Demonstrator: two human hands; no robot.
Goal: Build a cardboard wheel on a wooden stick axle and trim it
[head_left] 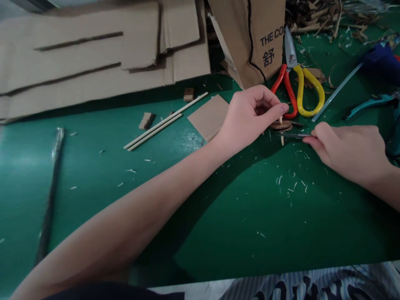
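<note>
My left hand [254,114] is closed in a pinch on a short wooden stick [282,141]. This stick passes through a small stack of round cardboard discs [283,126], and its lower end pokes out beneath them. From the right, my right hand [350,152] grips a thin metal blade [298,136] between thumb and fingers. The blade's tip lies at the stick just below the discs; whether it touches cannot be made out. Just behind the discs are scissors [291,62] with one red and one yellow handle. A square cardboard piece [209,116] lies beside my left wrist.
Two thin wooden sticks [165,121] and small cardboard scraps [146,121] lie left of my hand. Behind stand a brown paper bag [268,25] and large cardboard sheets [78,58]. Teal-handled pliers [370,104] and a glue stick [337,92] are at right. Pale shavings dot the green table [237,233].
</note>
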